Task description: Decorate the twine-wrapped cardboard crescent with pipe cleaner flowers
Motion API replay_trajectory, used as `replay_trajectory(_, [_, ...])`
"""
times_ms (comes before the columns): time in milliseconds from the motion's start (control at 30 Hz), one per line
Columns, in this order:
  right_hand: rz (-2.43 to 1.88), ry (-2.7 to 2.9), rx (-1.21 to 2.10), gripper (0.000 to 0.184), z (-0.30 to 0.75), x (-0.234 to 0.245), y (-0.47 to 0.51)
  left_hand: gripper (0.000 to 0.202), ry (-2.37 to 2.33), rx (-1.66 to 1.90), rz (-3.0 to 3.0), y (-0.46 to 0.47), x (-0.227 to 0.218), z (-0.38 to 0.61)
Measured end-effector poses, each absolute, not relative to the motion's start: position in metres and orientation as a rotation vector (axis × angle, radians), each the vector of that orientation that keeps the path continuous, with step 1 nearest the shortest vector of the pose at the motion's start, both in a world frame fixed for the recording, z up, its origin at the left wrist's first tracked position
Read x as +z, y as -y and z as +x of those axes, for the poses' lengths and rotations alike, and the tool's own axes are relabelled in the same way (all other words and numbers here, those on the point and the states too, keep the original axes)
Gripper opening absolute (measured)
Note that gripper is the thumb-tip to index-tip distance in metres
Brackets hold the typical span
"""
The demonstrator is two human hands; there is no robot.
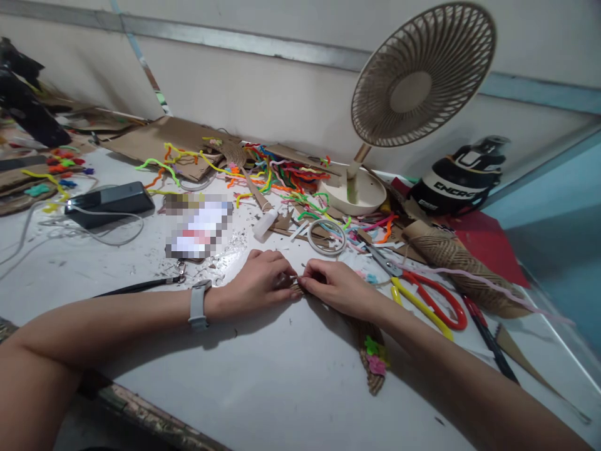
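My left hand (260, 279), with a pale watch on the wrist, is closed in a pinch near the middle of the white table. Fingertip to fingertip with it, my right hand (331, 285) pinches too. Between them shows a bit of brown twine-wrapped strip (297, 288); the fingers hide most of it. From beneath my right forearm comes a curved twine-wrapped end (373, 379) bearing green and pink felt flowers (375, 363). The forearm covers the stretch between, so whether both ends are one piece is hard to see.
Right of my hands lie red-handled scissors (436, 297), a yellow handle (422, 310) and a twine spool (464, 269). Behind are a tape roll (327, 252), a small white bottle (265, 224), pipe cleaners (286, 172) and a fan (422, 75). Left are a blurred phone (200, 232) and a black device (110, 203).
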State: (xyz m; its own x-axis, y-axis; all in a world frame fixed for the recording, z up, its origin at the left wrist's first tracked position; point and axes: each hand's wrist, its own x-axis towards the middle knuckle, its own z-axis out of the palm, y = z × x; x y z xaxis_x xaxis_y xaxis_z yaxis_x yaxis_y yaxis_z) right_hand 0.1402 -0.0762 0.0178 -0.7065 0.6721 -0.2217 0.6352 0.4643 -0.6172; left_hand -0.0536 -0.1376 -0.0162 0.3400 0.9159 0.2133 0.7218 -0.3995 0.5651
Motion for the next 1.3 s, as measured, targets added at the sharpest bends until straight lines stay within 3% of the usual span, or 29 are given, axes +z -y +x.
replay_trajectory(600, [-1.269, 2.697, 0.891, 0.021, 0.137, 0.022, 0.082, 0.027, -1.488, 0.655, 2.377, 0.142, -0.011, -0.051])
replay_trajectory(800, [-1.281, 2.715, 0.885, 0.021, 0.136, 0.022, 0.081, 0.017, -1.476, 0.68, 2.611, 0.147, -0.01, -0.051])
replay_trajectory(1300, [-1.217, 2.642, 0.884, 0.026, 0.138, 0.017, 0.079, 0.016, -1.299, 0.702, 3.175, 0.152, -0.013, -0.049])
